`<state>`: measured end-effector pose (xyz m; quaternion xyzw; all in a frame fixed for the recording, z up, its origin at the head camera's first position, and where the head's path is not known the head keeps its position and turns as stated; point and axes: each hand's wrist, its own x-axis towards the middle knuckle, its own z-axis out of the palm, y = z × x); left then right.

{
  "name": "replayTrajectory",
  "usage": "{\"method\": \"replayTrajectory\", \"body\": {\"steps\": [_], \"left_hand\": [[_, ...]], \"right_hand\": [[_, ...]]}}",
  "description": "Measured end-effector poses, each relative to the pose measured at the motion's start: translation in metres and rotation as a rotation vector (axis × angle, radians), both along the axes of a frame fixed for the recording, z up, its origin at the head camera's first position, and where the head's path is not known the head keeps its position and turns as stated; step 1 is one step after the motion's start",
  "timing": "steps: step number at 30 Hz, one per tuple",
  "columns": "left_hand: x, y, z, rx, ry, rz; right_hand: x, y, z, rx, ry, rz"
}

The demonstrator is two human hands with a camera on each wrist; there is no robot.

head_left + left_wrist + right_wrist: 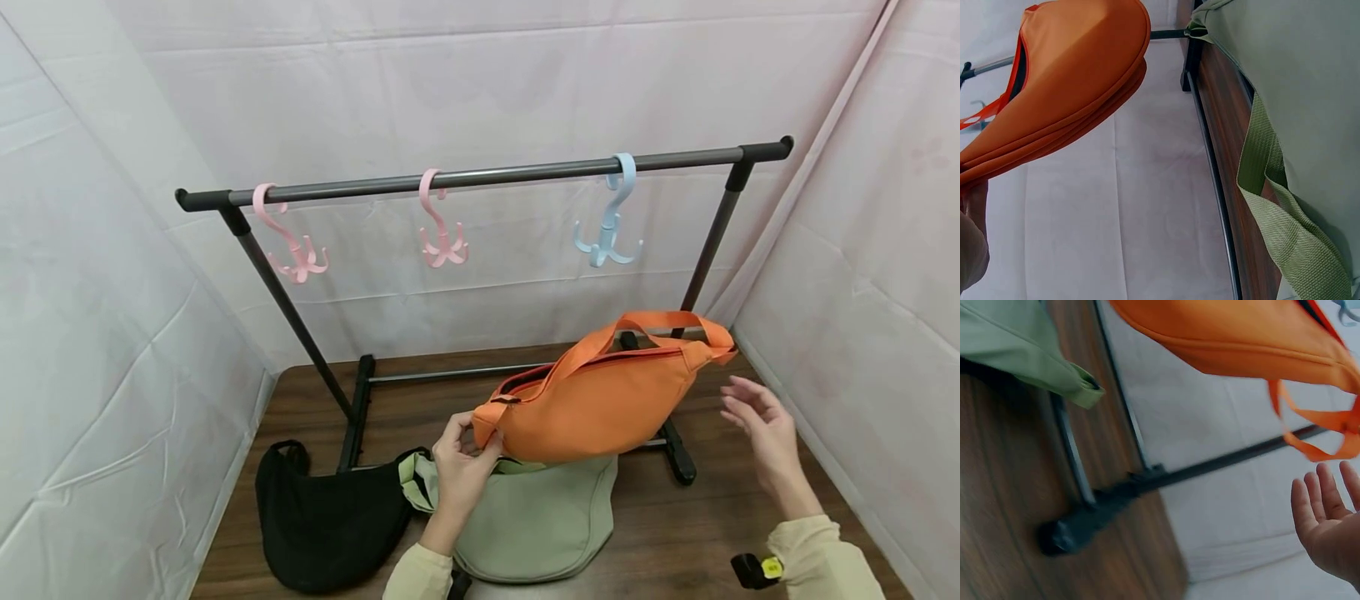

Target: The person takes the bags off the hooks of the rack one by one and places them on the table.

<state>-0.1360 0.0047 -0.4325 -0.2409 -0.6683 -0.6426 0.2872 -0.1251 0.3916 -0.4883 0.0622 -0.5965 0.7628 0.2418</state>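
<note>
An orange shoulder bag [600, 404] hangs in the air in front of the rack, its strap [660, 321] looped above the partly open zip. My left hand [463, 467] pinches the bag's left end between thumb and fingers. To the right of the bag, my right hand [765, 433] is apart from it, fingers loosely extended and holding nothing. In the right wrist view the right hand [1329, 519] is just below the dangling orange strap [1316, 419]. Beneath the orange bag lies a sage green bag [540, 525], partly covered by my left hand.
A black bag [330, 525] lies on the wooden table [675, 542] at the left. A metal rack bar [517, 173] carries two pink hooks [446, 242] [296, 258] and a light blue hook [609, 233]. White curtains [510, 83] stand behind and at both sides.
</note>
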Motion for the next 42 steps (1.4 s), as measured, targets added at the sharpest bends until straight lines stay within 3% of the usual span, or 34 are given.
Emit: {"method": "replayTrajectory", "body": {"steps": [4,5,6,11,15,18,22,24,26,30,32,36,39,42], "left_hand": [[0.0,0.0,0.0,0.018,-0.03,-0.014],[0.001,0.0,0.0,0.024,-0.042,-0.017],[0.001,0.0,0.0,0.029,-0.052,-0.021],[0.004,0.002,-0.002,0.039,-0.069,-0.022],[0.005,0.004,-0.003,0.036,-0.065,-0.019],[0.005,0.005,-0.005,0.04,-0.086,-0.02],[0.007,0.007,-0.01,0.06,-0.138,-0.03],[0.007,0.009,-0.013,0.073,-0.162,-0.041],[0.008,0.011,-0.016,0.09,-0.181,-0.056],[0.008,0.017,-0.023,0.124,-0.231,-0.088],[0.008,0.02,-0.026,0.142,-0.258,-0.101],[0.009,0.029,-0.032,0.167,-0.305,-0.118],[0.009,0.036,-0.035,0.173,-0.329,-0.112],[0.009,0.043,-0.037,0.192,-0.358,-0.122]], "right_hand": [[-0.004,-0.013,-0.012,0.027,-0.043,0.093],[-0.004,-0.019,-0.011,0.041,-0.058,0.105],[0.005,-0.036,0.009,0.083,-0.101,0.071],[0.007,-0.053,0.012,0.086,-0.184,0.093],[0.006,-0.056,0.008,0.039,-0.185,0.142],[-0.002,-0.044,-0.014,0.013,-0.163,0.182],[-0.023,-0.011,-0.073,-0.015,-0.146,0.19],[-0.027,-0.001,-0.088,-0.031,-0.153,0.178],[-0.022,-0.006,-0.079,-0.021,-0.182,0.148],[0.004,-0.034,-0.028,-0.046,-0.238,0.104],[0.012,-0.043,-0.01,-0.097,-0.247,0.088],[0.02,-0.041,-0.002,-0.127,-0.258,0.059],[0.016,-0.02,-0.023,-0.101,-0.231,0.052],[0.001,0.02,-0.079,-0.095,-0.196,0.056]]}}
